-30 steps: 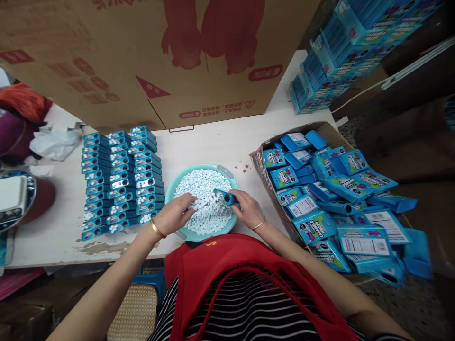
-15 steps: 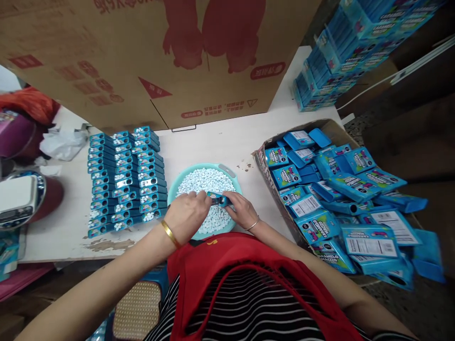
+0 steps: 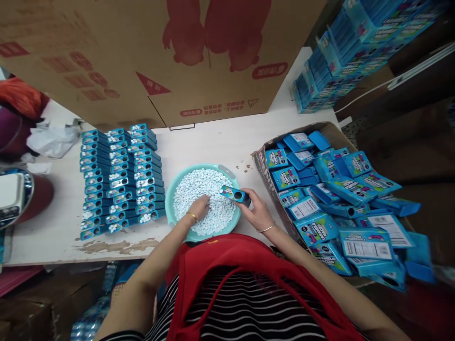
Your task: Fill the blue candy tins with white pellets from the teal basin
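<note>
A turquoise basin (image 3: 169, 201) full of small white candies (image 3: 194, 182) stands in front of me. My left hand (image 3: 199, 207) is down among the candies, its fingers bunched and their tips buried, so what they grip is hidden. Over the basin's right side my right hand (image 3: 256, 210) holds a small blue candy box (image 3: 232, 193), its end with a dark round hole turned up. On the left stand packed rows of the same blue boxes (image 3: 145, 173), several with white candies lying on their upper ends.
A carton (image 3: 265, 175) heaped with loose blue boxes (image 3: 318, 227) sits at the right. Behind the basin rises a large cardboard box (image 3: 220, 90). Wrapped stacks of blue packs (image 3: 330, 61) stand back right; a dark red bucket (image 3: 40, 199) and crumpled white plastic (image 3: 55, 139) are left.
My left hand has let go of the blue candy box and gone down into the candies. My right hand has moved slightly right with the box, which now shows its holed end.
</note>
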{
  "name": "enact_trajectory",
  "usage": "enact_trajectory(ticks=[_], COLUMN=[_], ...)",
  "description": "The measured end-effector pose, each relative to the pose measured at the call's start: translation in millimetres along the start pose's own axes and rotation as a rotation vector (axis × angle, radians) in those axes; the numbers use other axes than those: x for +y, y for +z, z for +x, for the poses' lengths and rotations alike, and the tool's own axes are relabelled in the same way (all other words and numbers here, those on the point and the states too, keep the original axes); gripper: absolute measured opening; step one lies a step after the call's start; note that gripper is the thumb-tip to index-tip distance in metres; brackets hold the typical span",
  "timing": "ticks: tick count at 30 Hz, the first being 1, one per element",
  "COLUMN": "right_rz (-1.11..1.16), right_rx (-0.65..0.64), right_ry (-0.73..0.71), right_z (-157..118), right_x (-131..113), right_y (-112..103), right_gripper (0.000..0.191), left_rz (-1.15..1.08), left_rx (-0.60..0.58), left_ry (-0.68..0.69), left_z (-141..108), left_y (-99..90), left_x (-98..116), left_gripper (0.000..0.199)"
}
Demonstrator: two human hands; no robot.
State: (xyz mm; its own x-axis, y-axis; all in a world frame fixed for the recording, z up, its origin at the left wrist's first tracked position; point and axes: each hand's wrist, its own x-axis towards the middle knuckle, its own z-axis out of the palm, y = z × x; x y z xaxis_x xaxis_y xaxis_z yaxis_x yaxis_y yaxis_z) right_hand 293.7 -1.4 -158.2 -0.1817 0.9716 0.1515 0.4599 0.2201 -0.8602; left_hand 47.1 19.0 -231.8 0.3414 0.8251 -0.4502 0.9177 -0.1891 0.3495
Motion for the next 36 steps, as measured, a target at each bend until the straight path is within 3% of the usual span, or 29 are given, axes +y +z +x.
enact_trajectory(ticks=[3,6,9,13,17,20,25,30,33,36], right_rz=[0.015,0.018,-0.008,-0.086,-0.173,-0.211,-0.22,-0.195,-0.184,-0.174], right_rx=[0.026,0.038,0.046,0.008,-0.042,-0.075,-0.095,-0.089,-0.088,-0.066], right_ry=[0.037,0.058,0.041,-0.019,-0.176,-0.269,-0.347,-0.363,-0.327,-0.248], right_z=[0,-1,-1,-2,-1,1,2,0,-2,-4], right_x=[1,4,6,9,8,3,-2,0,4,8], right_y=[-3,-5,-5,2,18,28,36,38,35,28], right_gripper=[0.032,0.032,0.031,0.032,0.036,0.04,0.041,0.04,0.042,0.042], left_rz=[-0.088,-0.16,-0.23,-0.263,-0.091,0.145,0.503,0.603,0.539,0.419], left_rx=[0.031,0.053,0.097,0.182,0.126,0.026,-0.031,-0.011,0.003,0.032], left_ry=[0.051,0.097,0.152,0.251,0.298,0.234,0.1,0.133,0.131,0.038], left_z=[7,-7,-35,-73,-90,-91,-90,-96,-99,-94], left_y=[10.8,1.4,-25.5,-76.8,-122.4,-144.3,-160.4,-168.2,-172.0,-160.1], left_x=[10,5,-2,4,30,56,102,134,122,75], left_gripper=[0.026,0.026,0.021,0.023,0.022,0.02,0.021,0.033,0.025,0.019])
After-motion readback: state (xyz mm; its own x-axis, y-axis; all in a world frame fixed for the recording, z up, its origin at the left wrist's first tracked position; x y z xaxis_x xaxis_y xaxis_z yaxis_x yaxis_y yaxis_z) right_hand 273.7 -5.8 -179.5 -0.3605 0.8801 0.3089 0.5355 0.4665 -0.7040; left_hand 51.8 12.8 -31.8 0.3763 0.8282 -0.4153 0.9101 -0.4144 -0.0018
